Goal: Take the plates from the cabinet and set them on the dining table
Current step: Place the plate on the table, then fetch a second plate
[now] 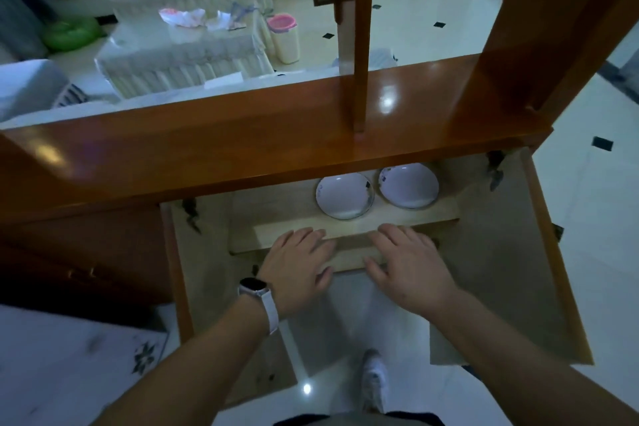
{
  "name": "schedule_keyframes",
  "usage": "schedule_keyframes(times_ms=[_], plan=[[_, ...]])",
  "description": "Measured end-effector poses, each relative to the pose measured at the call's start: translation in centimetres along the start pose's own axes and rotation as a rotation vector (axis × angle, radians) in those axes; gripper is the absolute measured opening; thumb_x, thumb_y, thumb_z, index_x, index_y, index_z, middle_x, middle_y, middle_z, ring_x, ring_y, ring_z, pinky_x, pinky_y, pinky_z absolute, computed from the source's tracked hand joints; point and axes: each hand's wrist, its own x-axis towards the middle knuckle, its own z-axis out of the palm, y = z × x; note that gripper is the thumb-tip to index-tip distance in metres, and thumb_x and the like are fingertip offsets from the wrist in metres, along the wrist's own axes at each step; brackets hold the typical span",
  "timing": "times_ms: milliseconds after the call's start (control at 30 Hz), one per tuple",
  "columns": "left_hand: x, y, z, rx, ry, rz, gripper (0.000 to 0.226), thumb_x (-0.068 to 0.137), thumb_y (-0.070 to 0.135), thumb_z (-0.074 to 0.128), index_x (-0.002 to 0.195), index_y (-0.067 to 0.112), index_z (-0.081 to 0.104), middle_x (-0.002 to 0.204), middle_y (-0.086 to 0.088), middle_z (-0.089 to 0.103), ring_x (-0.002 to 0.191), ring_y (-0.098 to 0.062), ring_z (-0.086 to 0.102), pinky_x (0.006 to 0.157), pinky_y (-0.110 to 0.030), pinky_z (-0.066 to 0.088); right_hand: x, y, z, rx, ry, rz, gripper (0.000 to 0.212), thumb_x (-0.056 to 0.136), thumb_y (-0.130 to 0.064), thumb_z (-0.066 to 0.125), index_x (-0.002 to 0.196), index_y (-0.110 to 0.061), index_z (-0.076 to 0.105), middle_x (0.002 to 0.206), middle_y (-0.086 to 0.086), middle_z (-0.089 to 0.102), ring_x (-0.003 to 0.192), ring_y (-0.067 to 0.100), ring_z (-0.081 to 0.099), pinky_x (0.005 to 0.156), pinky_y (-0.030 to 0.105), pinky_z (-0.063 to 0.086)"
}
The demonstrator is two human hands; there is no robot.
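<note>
Two white plates are seen inside the open cabinet (276, 162), lying flat side by side on the upper shelf (276, 214). The left plate (344, 195) and the right plate (408, 188) sit very near each other; whether they touch cannot be told.

Both hands are held out flat, palms down, with fingers spread, and nothing is gripped. The left hand (297, 261) and the right hand (406, 264) are placed over the front edge of the lower shelf (349, 252). Whether they rest on it or hang just above it cannot be told.

The plates lie straight ahead of the hands, farther back and a step up. The left plate is nearer the left hand, and the right plate is nearer the right hand, so one plate could likely be taken by each hand. A reach forward and under the cabinet top is called for.

The back edges of both plates are hidden by the wooden top. It cannot be told whether more plates are stacked below each one. The picture is dim, so the blue marks on the rims are hard to make out. A cloth-covered table (179, 45) is seen well beyond the cabinet.
</note>
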Motion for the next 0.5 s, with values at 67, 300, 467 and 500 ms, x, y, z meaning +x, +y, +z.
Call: schedule_keyframes(times_ms=[67, 300, 467, 500], plan=[[1.3, -0.2, 0.2, -0.006, -0.002, -0.040, 0.044, 0.084, 0.039, 0.060, 0.123, 0.020, 0.060, 0.126, -0.007, 0.064, 0.113, -0.027, 0.059, 0.095, -0.044, 0.047, 1.8, 0.6, 0.4, 0.028, -0.014, -0.002, 0.054, 0.090, -0.051, 0.033, 0.131, -0.023, 0.053, 0.129, -0.003, 0.056, 0.118, 0.019, 0.050, 0.095, 0.039, 0.040], [5.5, -0.7, 2.5, -0.105, -0.014, -0.159, 0.048, 0.087, 0.045, 0.042, 0.124, 0.019, 0.061, 0.126, -0.005, 0.063, 0.115, -0.026, 0.058, 0.097, -0.041, 0.044, 5.9, 2.5, 2.5, 0.060, -0.070, 0.028, 0.047, 0.093, -0.048, 0.040, 0.131, -0.022, 0.053, 0.128, -0.003, 0.056, 0.117, 0.020, 0.049, 0.094, 0.039, 0.040], [7.7, -2.4, 5.3, -0.168, -0.157, -0.222, 0.051, 0.093, 0.045, 0.042, 0.138, 0.022, 0.049, 0.144, -0.004, 0.049, 0.131, -0.025, 0.043, 0.104, -0.040, 0.034, 8.4, 5.1, 4.0, 0.078, -0.138, 0.107, 0.048, 0.094, -0.047, 0.041, 0.134, -0.022, 0.049, 0.134, 0.000, 0.051, 0.121, 0.023, 0.044, 0.095, 0.039, 0.038], [8.0, -3.0, 6.2, -0.177, -0.183, -0.234, 0.052, 0.093, 0.045, 0.043, 0.140, 0.023, 0.046, 0.147, -0.003, 0.045, 0.134, -0.025, 0.040, 0.105, -0.038, 0.032, 8.8, 5.5, 4.5, 0.082, -0.138, 0.125, 0.048, 0.094, -0.046, 0.042, 0.134, -0.021, 0.050, 0.134, 0.001, 0.052, 0.121, 0.023, 0.045, 0.095, 0.039, 0.038]])
